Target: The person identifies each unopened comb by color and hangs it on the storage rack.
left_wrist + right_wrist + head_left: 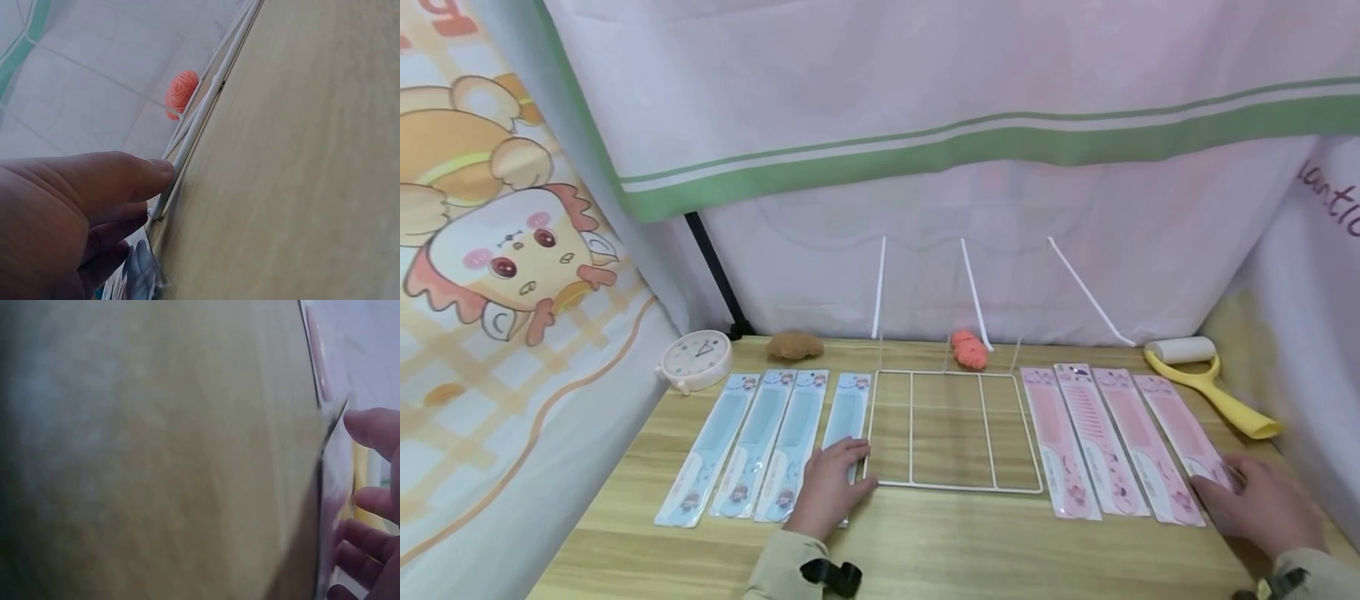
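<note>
- Worktop: wood-grained, lying beneath and in front of the fingers of both hands.
- Left hand: thumb and fingers apart at the near left corner of the white wire rack, the thumb tip touching the front rail.
- Right hand: thumb and fingers spread about the near end of the rightmost pink comb pack; the right wrist view is blurred, so I cannot tell whether they grip it.
- White wire rack: right of the left fingers, well left of the right ones.
- Nearest blue comb pack: partly under the left fingers and reaching beyond them; three more blue packs lie to their left.
- Three other pink packs: left of the right fingers, in a slanting row.
- Yellow-handled lint roller: beyond the right fingers.
- Pink-and-white clock and brown fuzzy lump: beyond the left fingers, to their left.
- Coral yarn skein: beyond the left fingers, to their right.
- Green-banded cloth: hanging farthest from the fingers.
</note>
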Available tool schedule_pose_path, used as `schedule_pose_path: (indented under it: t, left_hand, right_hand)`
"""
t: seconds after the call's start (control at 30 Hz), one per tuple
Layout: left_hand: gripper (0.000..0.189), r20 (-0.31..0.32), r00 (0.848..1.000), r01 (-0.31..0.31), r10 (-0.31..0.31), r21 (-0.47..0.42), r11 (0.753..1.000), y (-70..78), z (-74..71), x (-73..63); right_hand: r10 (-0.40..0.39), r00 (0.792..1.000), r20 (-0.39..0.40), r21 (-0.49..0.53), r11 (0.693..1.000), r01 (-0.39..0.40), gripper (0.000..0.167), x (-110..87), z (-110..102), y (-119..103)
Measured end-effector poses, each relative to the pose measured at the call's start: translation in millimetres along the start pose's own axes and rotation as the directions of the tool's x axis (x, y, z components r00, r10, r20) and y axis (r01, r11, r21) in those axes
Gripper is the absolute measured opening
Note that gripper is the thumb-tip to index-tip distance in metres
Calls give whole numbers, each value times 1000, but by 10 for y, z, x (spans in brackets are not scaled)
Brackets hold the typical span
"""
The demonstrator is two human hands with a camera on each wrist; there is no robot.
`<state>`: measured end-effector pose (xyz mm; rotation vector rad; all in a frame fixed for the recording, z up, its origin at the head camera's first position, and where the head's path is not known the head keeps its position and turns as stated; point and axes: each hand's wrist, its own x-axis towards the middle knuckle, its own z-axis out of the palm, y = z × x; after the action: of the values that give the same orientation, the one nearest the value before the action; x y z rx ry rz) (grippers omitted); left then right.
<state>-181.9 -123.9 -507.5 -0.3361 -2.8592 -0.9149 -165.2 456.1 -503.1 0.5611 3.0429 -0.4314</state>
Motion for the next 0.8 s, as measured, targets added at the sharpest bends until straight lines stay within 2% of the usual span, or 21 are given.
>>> schedule_pose_path:
  t: [0.23,0.4,0.5,0.6,0.73,0.8]
  left_hand:
    - [47,9,1000,-2,2,14,1000,23,10,22]
    - [45,-9,1000,-4,4,12,1000,30,19,12]
    - [44,-15,1000,2,-2,8,1000,30,10,-1]
    - [44,-17,1000,4,-4,-2,1000,31,4,-11]
    - [44,-19,1000,1,-1,-11,1000,30,4,-13]
    - [44,-21,1000,1,-2,-12,1000,29,1,-14]
  right_hand:
    - [32,998,49,7,999,-33,100,66,-20,49]
    - [49,995,88,-48,998,-45,108,99,-51,64]
    - [93,987,131,-49,995,-88,112,110,-54,27]
    - [144,977,159,14,989,-148,105,109,-64,2]
    - [192,967,166,132,968,-214,84,92,-87,-16]
    - [186,968,166,184,959,-216,72,83,-106,-18]
